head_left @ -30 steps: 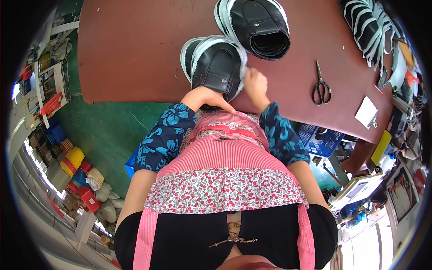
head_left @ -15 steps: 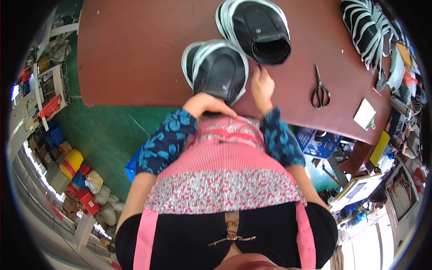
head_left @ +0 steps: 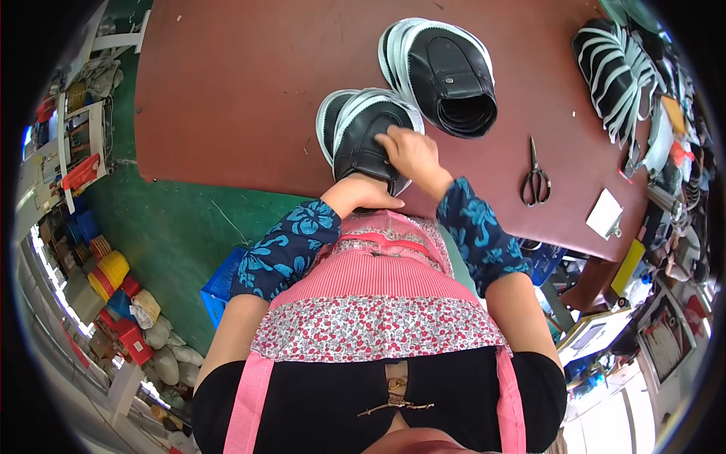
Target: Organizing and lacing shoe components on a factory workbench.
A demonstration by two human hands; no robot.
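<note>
A stack of black shoe uppers [head_left: 361, 136] with white edging lies at the near edge of the table, in front of me. My left hand [head_left: 364, 192] is closed over the stack's near end, its thumb stretched to the right and its fingers partly hidden. Over the top upper, my right hand [head_left: 414, 157] has its fingers curled, the tips touching the black surface close to the small metal ornament. Whatever those fingers hold, if anything, I cannot make out. Just beyond, to the right, sits a second stack of black shoe uppers [head_left: 454, 72], its rounded opening facing me.
Black-handled scissors [head_left: 535, 181] and a white pad on a clipboard [head_left: 605, 213] lie on the brown table [head_left: 242, 98] to the right. A fanned pile of black-and-white pieces [head_left: 616, 76] is at the far right. A blue crate [head_left: 223, 284] stands on the green floor.
My right hand has moved from the table, right of the near stack, onto its top upper. My left hand stays at the near end. Both stacks appear slightly lower in the view.
</note>
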